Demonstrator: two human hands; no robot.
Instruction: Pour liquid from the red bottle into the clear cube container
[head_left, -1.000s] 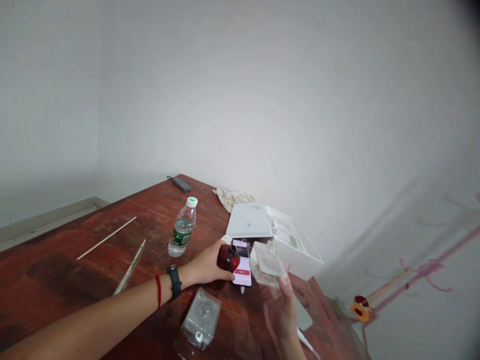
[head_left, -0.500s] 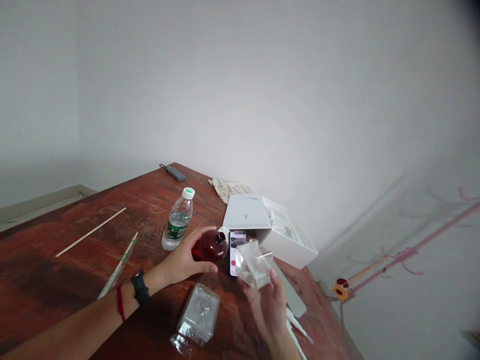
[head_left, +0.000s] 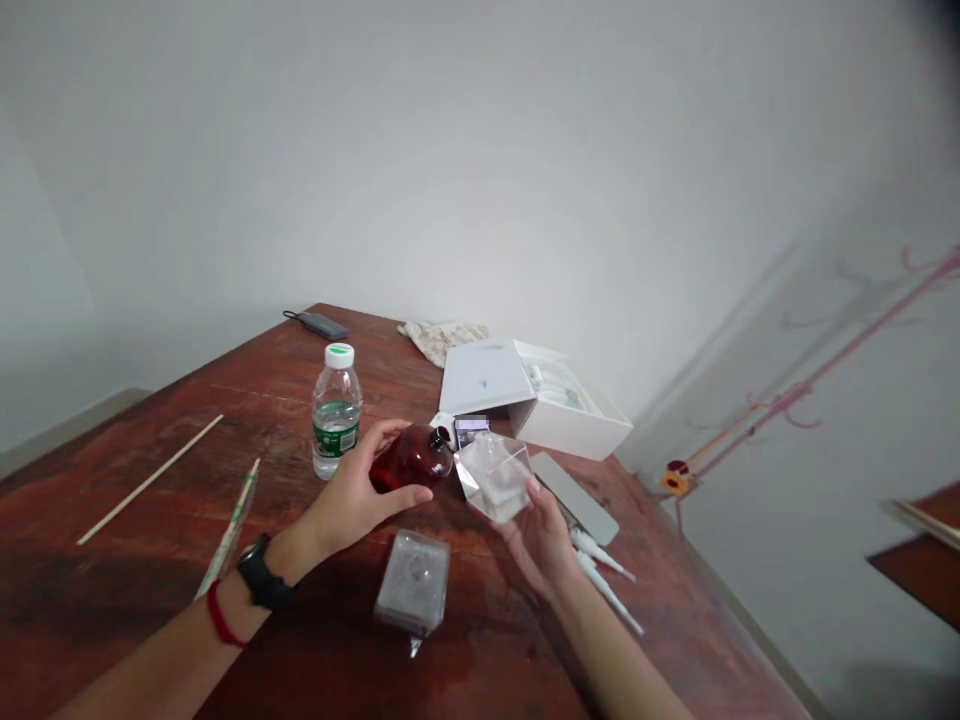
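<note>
My left hand (head_left: 346,503) grips a small round dark red bottle (head_left: 411,460) and holds it tilted, its black neck pointing right. My right hand (head_left: 541,540) holds a clear square glass bottle (head_left: 496,475) from below, just right of the red bottle's neck. The two bottles almost touch above the wooden table (head_left: 112,560). A black watch and a red band sit on my left wrist.
A water bottle (head_left: 335,411) stands left of my hands. A clear plastic package (head_left: 414,582) lies in front. An open white box (head_left: 540,400), a phone (head_left: 471,429), a grey flat lid (head_left: 574,497), white droppers (head_left: 604,570), two thin sticks (head_left: 150,479) and a cloth (head_left: 439,337) lie around.
My left hand has lifted the red bottle off the table and tipped it towards the clear bottle. My right hand has lowered the clear bottle and brought it leftwards. The camera view has swung.
</note>
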